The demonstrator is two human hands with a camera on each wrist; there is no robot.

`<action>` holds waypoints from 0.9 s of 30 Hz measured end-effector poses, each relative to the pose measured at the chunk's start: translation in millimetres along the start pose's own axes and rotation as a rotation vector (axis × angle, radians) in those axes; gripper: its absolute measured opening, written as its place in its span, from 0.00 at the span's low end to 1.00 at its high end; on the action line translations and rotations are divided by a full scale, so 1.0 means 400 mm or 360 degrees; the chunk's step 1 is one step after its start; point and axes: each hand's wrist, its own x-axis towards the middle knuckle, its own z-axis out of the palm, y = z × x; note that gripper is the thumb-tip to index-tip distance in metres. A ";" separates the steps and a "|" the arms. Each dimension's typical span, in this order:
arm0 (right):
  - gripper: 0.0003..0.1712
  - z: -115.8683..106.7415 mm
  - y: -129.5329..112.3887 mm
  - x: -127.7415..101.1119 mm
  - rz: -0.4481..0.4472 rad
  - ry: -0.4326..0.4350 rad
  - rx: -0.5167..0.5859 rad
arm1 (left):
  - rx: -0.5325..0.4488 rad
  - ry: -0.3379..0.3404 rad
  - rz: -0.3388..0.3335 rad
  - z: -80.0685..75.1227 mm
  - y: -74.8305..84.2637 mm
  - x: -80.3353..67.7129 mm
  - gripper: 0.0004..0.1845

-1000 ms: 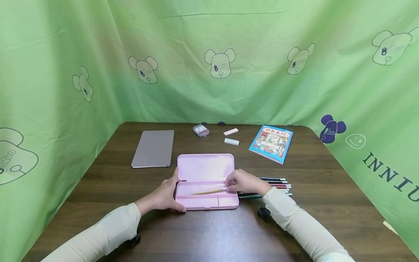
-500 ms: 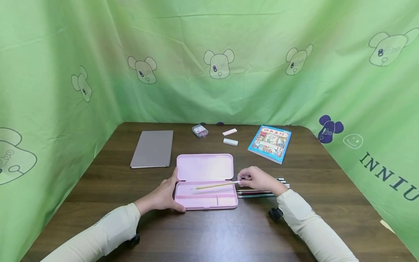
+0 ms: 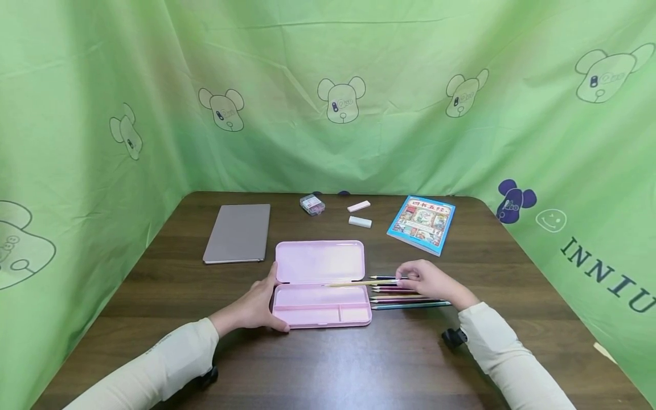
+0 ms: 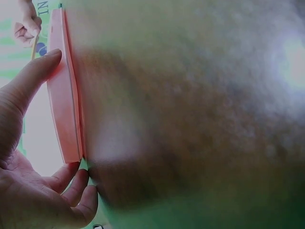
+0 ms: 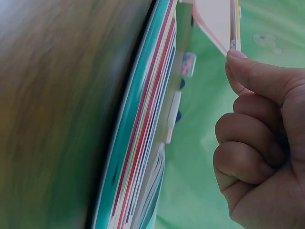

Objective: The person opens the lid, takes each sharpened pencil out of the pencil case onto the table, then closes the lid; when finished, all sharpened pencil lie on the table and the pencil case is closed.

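While the pink pencil case [image 3: 320,285] lies open on the dark wooden table [image 3: 328,364], these lines hold:

Left hand: the left hand [image 3: 254,307] steadies the case at its left end, thumb up by the hinge, fingers curled round the front corner.

Right hand: the right hand [image 3: 429,280] pinches the back end of a yellow pencil [image 3: 359,282] between thumb and forefinger, the other fingers curled in.

Pencil: nearly level, its tip over the hinge line of the case, its rear half out past the case's right edge; whether it touches the rim I cannot tell.

Other pencils: a row of coloured pencils [image 3: 407,300] lies on the table just beside the case, partly under the right hand.

Case: the lid lies flat behind the tray; the tray looks bare, with a small divided compartment at the front right.

Risks: held only by its end, the pencil could pivot and slip from the pinch; the wrist, low over the row, could roll those pencils; a push on the rim could slide the case if the left hand eases.

Farther off: a grey tablet [image 3: 238,232], a picture book [image 3: 422,224], two erasers [image 3: 360,214], a small clear box [image 3: 312,205].
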 end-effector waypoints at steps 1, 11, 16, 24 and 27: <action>0.03 -0.004 0.004 -0.005 0.0009 0.0006 0.0004 | 0.0003 -0.0002 0.0004 0.000 0.000 0.000 0.74; 0.06 -0.043 0.046 -0.078 0.0130 0.0040 0.0039 | 0.0009 0.0005 0.0024 0.003 -0.004 0.004 0.75; 0.05 -0.058 0.070 -0.120 0.0146 0.0101 0.0031 | 0.0004 0.0022 0.0048 0.004 -0.006 0.004 0.75; 0.05 -0.075 0.102 -0.179 0.0064 0.0159 0.0023 | 0.0026 0.0040 0.0070 0.004 -0.005 0.001 0.74; 0.05 -0.080 0.111 -0.194 0.0057 0.0153 0.0007 | 0.0011 0.0024 0.0044 0.004 -0.005 0.002 0.75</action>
